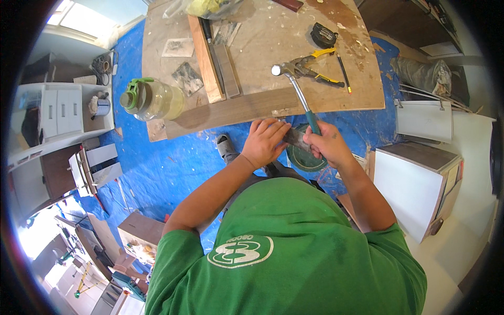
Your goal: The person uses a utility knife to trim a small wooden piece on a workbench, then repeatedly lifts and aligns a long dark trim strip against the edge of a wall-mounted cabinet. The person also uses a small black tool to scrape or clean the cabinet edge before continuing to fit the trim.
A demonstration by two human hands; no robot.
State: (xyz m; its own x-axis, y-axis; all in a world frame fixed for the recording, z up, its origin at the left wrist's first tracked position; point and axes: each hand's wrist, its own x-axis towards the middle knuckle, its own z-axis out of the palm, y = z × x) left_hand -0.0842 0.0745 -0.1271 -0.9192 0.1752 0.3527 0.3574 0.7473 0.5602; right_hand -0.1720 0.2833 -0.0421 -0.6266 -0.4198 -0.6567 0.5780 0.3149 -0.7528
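At the table's near edge my left hand is closed over one end of a short, flat, dark grey strip; whether it is wood or metal I cannot tell. My right hand grips the teal handle of a hammer, whose metal head lies up over the tabletop. The fingers of that same hand also touch the strip's other end. Along the near edge of the table runs a long brown wooden board. Pliers with yellow handles lie just beyond the hammer head.
The worn wooden table bears a tape measure, a pencil, wood strips and a green-capped bottle. Blue sheeting covers the floor. A round dark green object sits below my hands; a white cabinet stands at right.
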